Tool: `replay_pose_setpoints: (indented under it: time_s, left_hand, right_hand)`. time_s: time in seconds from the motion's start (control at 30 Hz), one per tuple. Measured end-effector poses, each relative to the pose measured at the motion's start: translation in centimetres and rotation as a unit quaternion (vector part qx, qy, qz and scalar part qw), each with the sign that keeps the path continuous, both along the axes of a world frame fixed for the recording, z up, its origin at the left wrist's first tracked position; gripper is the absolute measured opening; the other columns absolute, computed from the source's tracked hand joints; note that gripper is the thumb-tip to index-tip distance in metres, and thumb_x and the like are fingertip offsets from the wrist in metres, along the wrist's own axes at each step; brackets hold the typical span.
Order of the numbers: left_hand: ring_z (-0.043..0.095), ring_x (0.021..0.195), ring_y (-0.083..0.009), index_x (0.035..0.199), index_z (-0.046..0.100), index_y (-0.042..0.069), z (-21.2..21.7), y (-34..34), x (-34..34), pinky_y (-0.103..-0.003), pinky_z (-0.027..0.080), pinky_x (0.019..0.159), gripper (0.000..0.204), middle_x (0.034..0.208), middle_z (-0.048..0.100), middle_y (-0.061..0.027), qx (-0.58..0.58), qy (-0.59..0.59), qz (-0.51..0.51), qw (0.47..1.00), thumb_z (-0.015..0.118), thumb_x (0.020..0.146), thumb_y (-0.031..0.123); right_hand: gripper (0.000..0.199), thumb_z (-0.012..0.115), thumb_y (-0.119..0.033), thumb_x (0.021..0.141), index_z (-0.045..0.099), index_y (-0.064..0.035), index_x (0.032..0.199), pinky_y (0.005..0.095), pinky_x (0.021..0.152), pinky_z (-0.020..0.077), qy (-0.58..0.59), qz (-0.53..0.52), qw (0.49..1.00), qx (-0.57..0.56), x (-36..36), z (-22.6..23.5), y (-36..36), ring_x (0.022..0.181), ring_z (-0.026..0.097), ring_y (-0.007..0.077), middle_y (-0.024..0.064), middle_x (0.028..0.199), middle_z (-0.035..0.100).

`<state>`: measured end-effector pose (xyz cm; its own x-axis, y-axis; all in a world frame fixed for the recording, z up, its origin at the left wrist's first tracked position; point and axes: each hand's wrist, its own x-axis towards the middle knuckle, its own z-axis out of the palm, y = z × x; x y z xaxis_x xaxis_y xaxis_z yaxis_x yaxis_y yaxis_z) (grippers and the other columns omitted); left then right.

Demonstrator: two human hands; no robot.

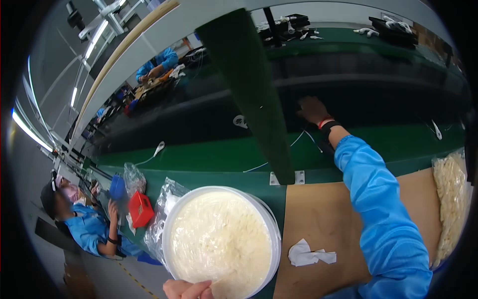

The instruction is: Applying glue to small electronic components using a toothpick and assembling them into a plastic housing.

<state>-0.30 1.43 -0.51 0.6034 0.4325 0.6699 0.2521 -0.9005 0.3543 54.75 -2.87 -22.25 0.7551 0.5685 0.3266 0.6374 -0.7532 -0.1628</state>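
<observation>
My left hand [187, 289] is at the lower edge of a white round bucket [276, 249]. Its fingers are curled over the near rim, by the cream-coloured contents [221, 239] that look covered in clear film. What those fingers grip is cut off by the picture edge. My right hand [313, 109] is stretched far forward over the black conveyor belt [199, 124], seen from the back. Its fingertips blend into the dark, and no object shows in it. A thin pale cable [297, 139] lies just below that wrist. A white flat piece [240, 121] rests on the belt to the left.
A green post [254, 89] rises between my hands. Crumpled white tissue [308, 253] lies on brown board [318, 214]. A bag of cream pieces [449, 199] stands far right. Left are a red bin [140, 209] and a seated person [89, 224]; another person [159, 64] works across the belt.
</observation>
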Motion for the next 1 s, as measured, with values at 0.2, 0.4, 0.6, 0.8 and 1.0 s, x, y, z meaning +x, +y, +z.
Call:
replay_pose_setpoints:
  time_s: [0.2, 0.4, 0.6, 0.8, 1.0]
  left_hand:
    - [0.051, 0.073, -0.0234, 0.083, 0.065, -0.005, -0.2, -0.7, 0.5, -0.032, 0.04, 0.067, 0.007, 0.077, 0.054, -0.0121, -0.051, -0.042, -0.023, 0.998, 0.062, 0.077, -0.008]
    - [0.051, 0.073, -0.0226, 0.083, 0.065, -0.006, -0.6, -2.7, 0.0, -0.031, 0.04, 0.066, 0.004, 0.078, 0.055, -0.0121, -0.101, -0.094, -0.048, 0.989, 0.062, 0.08, -0.004]
    - [0.052, 0.072, -0.0227, 0.085, 0.067, -0.006, -0.8, -6.0, 1.8, -0.032, 0.042, 0.067, 0.007, 0.078, 0.056, -0.0118, -0.131, -0.139, -0.152, 0.97, 0.064, 0.08, -0.001]
    - [0.053, 0.066, -0.0226, 0.085, 0.068, -0.004, -1.0, -8.9, 3.2, -0.032, 0.043, 0.06, 0.011, 0.075, 0.056, -0.0104, -0.118, -0.151, -0.232, 0.954, 0.068, 0.074, -0.006]
    - [0.053, 0.064, -0.0215, 0.086, 0.069, -0.003, -1.1, -10.2, 3.4, -0.032, 0.043, 0.059, 0.015, 0.074, 0.056, -0.0094, -0.083, -0.128, -0.242, 0.958, 0.07, 0.072, -0.008]
  right_hand:
    - [0.04, 0.066, -0.032, 0.077, 0.063, -0.003, 0.105, 0.0427, 0.086, 0.0482, 0.109, 0.022, 0.993, -0.022, -1.1, 3.8, -4.4, 0.101, 0.059, 0.0362, 0.0214, 0.106, 0.063]
    - [0.045, 0.072, -0.015, 0.079, 0.054, -0.0001, 0.118, 0.0293, 0.084, 0.0502, 0.284, 0.122, 0.857, 0.413, -14.2, 12.0, -11.2, 0.098, 0.062, 0.0191, 0.0131, 0.106, 0.063]
    - [0.051, 0.074, 0.003, 0.075, 0.047, -0.0023, 0.118, 0.0346, 0.101, 0.045, 0.382, 0.316, 0.724, 0.48, -30.0, 16.9, -17.3, 0.117, 0.055, 0.0208, 0.011, 0.121, 0.055]
    - [0.051, 0.079, -0.003, 0.073, 0.045, -0.0014, 0.112, 0.0358, 0.094, 0.0518, 0.289, 0.402, 0.695, 0.522, -36.4, 16.6, -18.8, 0.115, 0.058, 0.0279, 0.0187, 0.125, 0.052]
    - [0.052, 0.082, -0.01, 0.072, 0.049, -0.0029, 0.11, 0.0327, 0.086, 0.0527, 0.24, 0.421, 0.732, 0.479, -37.2, 16.5, -20.0, 0.105, 0.063, 0.0263, 0.0175, 0.119, 0.058]
